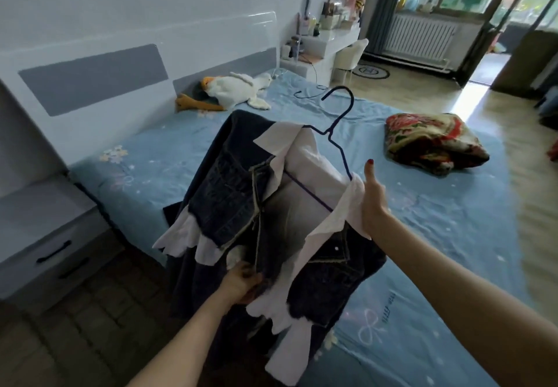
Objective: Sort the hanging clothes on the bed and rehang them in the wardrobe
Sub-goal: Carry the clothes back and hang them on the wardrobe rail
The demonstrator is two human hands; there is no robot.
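Observation:
A dark denim jacket with a white collar and white ruffled cuffs [235,193] hangs tilted on a dark blue wire hanger [341,133], held in the air over the bed's near edge. My right hand [373,199] grips the jacket's right shoulder, where the hanger's end sits, thumb up. My left hand [241,281] pinches the jacket's front edge low down. The hanger's hook points up and away from me. A second dark wire hanger [308,92] lies on the light blue bed [453,229] beyond it.
A white goose plush [232,89] lies by the headboard. A folded floral blanket [431,142] sits on the bed's right side. A grey nightstand [45,235] stands at left. A desk with a chair [347,57] and a radiator are at the back.

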